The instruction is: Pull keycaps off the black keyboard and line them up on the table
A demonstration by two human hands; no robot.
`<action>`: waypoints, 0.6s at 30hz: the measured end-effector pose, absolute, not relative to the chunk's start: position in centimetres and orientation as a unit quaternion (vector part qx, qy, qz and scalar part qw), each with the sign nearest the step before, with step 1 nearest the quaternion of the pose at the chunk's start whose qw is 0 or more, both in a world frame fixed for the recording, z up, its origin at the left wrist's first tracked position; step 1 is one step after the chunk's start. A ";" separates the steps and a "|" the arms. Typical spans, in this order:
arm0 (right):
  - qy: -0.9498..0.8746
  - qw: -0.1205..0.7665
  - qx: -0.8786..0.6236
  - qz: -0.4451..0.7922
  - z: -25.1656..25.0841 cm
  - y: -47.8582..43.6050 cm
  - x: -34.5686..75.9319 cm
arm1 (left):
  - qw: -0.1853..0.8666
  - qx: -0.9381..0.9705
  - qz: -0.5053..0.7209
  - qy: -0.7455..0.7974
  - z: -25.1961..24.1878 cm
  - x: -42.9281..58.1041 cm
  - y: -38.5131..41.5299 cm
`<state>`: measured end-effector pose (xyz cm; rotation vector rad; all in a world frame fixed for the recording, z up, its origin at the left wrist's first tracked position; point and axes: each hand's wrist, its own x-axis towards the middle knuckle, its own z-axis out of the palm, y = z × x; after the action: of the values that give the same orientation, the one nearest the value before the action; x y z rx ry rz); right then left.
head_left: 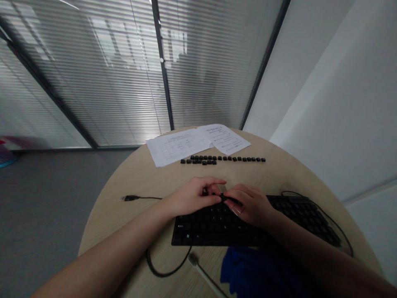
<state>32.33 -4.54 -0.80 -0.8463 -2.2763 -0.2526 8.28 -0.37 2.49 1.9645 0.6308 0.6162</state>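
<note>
A black keyboard (217,236) lies across the table with both my hands over its upper middle part. My left hand (200,194) reaches in from the left, index finger stretched out, thumb and other fingertips closed on a small black piece that looks like a keycap (223,198). Bent fingers of my right hand (249,203) pinch at the same piece from the other side. The palms hide part of the keys. Beyond the hands, loose black keycaps (229,158) stand in uneven rows.
Printed papers (182,145) lie at the round table's (124,231) far side. A USB plug (130,198) rests at left, its cable looping below. In front of the keyboard are a toothbrush-like brush (201,269) and a blue cloth (248,273). A white wall rises at right.
</note>
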 end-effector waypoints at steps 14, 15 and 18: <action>-0.816 0.136 -0.561 0.034 3.6 1.4 34.5 | 0.173 0.938 0.154 0.256 2.6 6.3 2.2; -0.803 0.126 -0.580 0.048 3.6 2.5 34.4 | 0.172 0.940 0.151 0.254 2.5 6.4 2.1; -0.785 0.089 -0.608 0.075 3.3 5.4 33.6 | 0.176 0.939 0.149 0.255 2.4 6.3 2.1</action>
<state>33.60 5.42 3.30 -1.8095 -2.3350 0.2234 6.28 2.11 2.45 2.6586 0.7229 0.4228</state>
